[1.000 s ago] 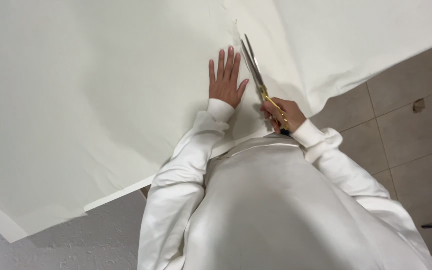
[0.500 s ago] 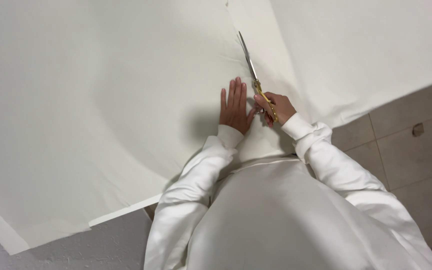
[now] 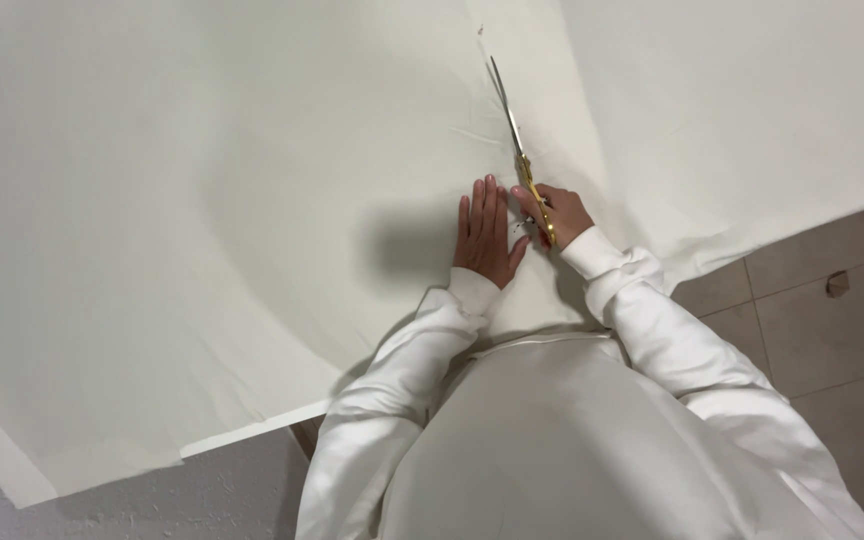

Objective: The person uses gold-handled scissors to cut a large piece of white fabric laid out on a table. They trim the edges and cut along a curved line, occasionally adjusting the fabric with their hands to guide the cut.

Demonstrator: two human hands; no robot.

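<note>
A large sheet of cream cloth (image 3: 202, 220) covers the tabletop and hangs over its near and right edges. The right hand (image 3: 559, 213) grips the gold handles of the scissors (image 3: 522, 150), fingers closed through the loops. The long steel blades reach away from the hand toward the far edge, tilted a little to the left; this long axis runs along the cut. From here I cannot tell whether the blades stand apart or together, since they read as one thin line.

The left hand (image 3: 487, 235) lies flat on the cloth just left of the scissors' handles, palm down, fingers straight and close together, pointing to the far edge. It holds nothing; it presses the cloth. The two hands sit almost side by side, the thumb of the left nearly touching the right hand. The uncut cloth lies straight ahead of the blade tips, toward the far edge, and the right hand is the one on the tool.

The cloth looks matte, smooth and soft, with faint folds fanning out from the blades. Right of the scissors a flap drapes down off the tabletop. Both sleeves (image 3: 652, 320) are white and thick, with ribbed cuffs. Beige floor tiles (image 3: 812, 320) show at the right, beyond the table's edge.
</note>
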